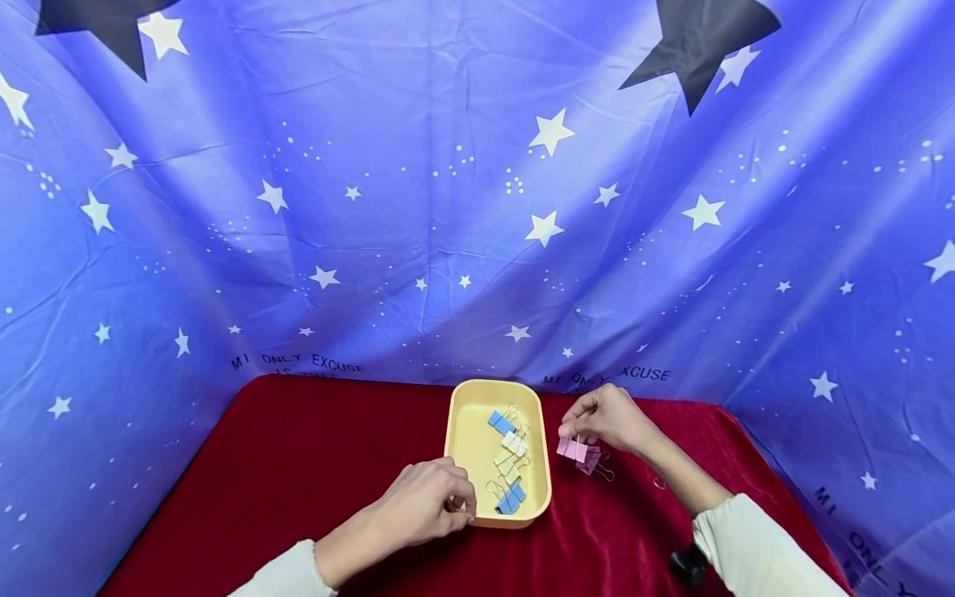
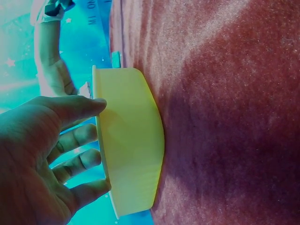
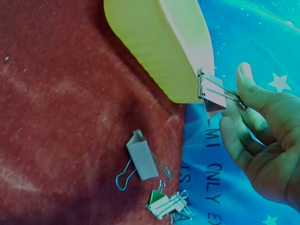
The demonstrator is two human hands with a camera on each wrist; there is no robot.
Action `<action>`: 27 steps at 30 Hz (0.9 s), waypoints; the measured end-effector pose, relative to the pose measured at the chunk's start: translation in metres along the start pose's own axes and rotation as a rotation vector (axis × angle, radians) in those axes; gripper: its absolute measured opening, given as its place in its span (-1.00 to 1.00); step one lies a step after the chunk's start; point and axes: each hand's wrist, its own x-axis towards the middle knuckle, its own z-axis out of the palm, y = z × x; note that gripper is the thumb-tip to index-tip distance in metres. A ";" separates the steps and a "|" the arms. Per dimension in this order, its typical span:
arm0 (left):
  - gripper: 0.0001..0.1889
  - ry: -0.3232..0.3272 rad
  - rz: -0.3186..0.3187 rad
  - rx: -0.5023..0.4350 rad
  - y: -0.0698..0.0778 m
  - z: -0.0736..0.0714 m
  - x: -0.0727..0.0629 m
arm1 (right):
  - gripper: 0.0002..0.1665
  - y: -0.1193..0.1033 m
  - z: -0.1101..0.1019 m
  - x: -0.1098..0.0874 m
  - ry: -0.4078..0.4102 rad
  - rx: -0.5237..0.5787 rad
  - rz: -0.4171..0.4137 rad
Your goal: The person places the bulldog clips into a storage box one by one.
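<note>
On the red-cloth counter (image 1: 313, 473), as the head view shows, a yellow tray (image 1: 471, 431) stands near the middle with 4 binder clips lying along its right half: an upper blue clip (image 1: 501, 423), a white clip (image 1: 514, 444), a pale yellow clip (image 1: 508, 470) and a lower blue clip (image 1: 511, 500) nearest the person. The left hand (image 1: 431, 497) holds the tray's rim at the near left corner, and the right hand (image 1: 612, 419), just beyond the right wall, has its thumb and fingers together on a pink clip (image 1: 572, 449). Another pinkish clip (image 1: 592, 461) sits just right of it. Both arms wear white sleeves (image 1: 761, 543), a black object (image 1: 688, 565) shows by the right cuff, and a blue curtain (image 1: 418, 207) with stars rises behind the counter. From the left wrist, the left thumb lies against the tray's outer wall while the other fingers bend at the rim; the right hand appears past the tray. From the right wrist, colours look shifted: the right hand pinches the held clip by its wire handles, near the tray, and on the counter below lie a pale clip (image 3: 144, 158) and a green-and-white clip cluster (image 3: 167, 204), whose count I cannot tell.
</note>
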 end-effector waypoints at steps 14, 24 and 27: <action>-0.80 0.030 0.011 -0.009 -0.001 0.001 -0.002 | -0.83 -0.026 0.017 0.014 0.084 -0.008 0.011; -0.81 0.040 0.023 -0.004 -0.003 0.002 -0.003 | -0.80 -0.041 0.028 0.022 0.058 0.004 0.001; -0.81 0.035 0.023 -0.003 -0.003 0.002 -0.003 | -0.79 -0.044 0.032 0.024 0.047 0.006 -0.006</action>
